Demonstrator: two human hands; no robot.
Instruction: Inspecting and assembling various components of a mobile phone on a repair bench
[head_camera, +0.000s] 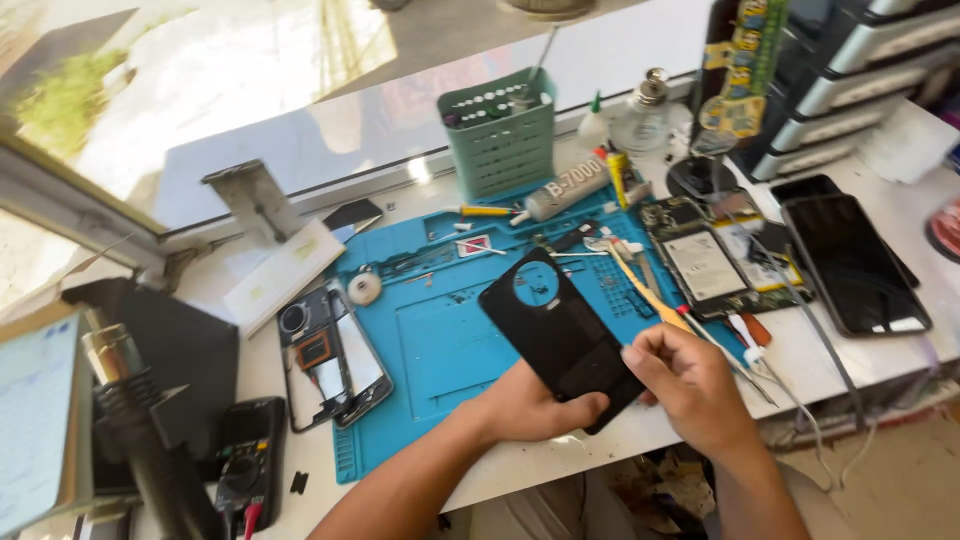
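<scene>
Clearly both hands, left hand (535, 405) and right hand (690, 385), pinched the black back cover (555, 330); flexing might have cracked it at its 12 o'clock camera hole.

Taking the blue work mat (440, 340) as landmark: to its right lie two dark phone screens (855, 262), black and glossy, side by side. Between them and the mat lies an opened phone with a white rectangular label (704, 264). On the far edge of the mat rests a grey glue tube (567, 189) with a dark printed label. A small red-and-white sticker (473, 245) lies near it.
</scene>
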